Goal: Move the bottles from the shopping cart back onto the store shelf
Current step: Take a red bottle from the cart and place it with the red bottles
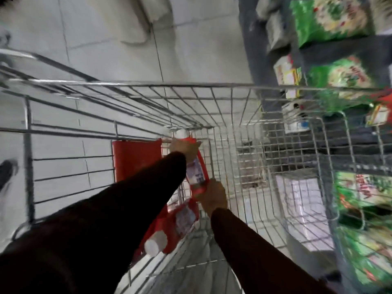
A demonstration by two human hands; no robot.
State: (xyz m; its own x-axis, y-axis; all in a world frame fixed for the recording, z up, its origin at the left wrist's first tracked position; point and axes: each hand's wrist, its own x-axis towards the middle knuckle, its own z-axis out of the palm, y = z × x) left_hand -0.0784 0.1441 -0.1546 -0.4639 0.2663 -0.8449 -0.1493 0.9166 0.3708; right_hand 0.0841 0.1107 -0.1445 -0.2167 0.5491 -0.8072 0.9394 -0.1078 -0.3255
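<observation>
At nine o'clock the wire shopping cart [70, 124] stood on pale tiles. Near centre, the left hand [184, 148] gripped the top of a red bottle [197, 177] inside the cart; the right hand [214, 197] clasped its lower end. Another red bottle [167, 232] lay at six o'clock. Green packets [347, 75] lined the shelf [381, 47] at three o'clock.

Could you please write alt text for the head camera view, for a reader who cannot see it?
Both hands, left and right, hold a red bottle by its ends inside a wire shopping cart. Another red bottle with a white cap lies nearer in the cart, and shelves of green packets stand to the right.
</observation>
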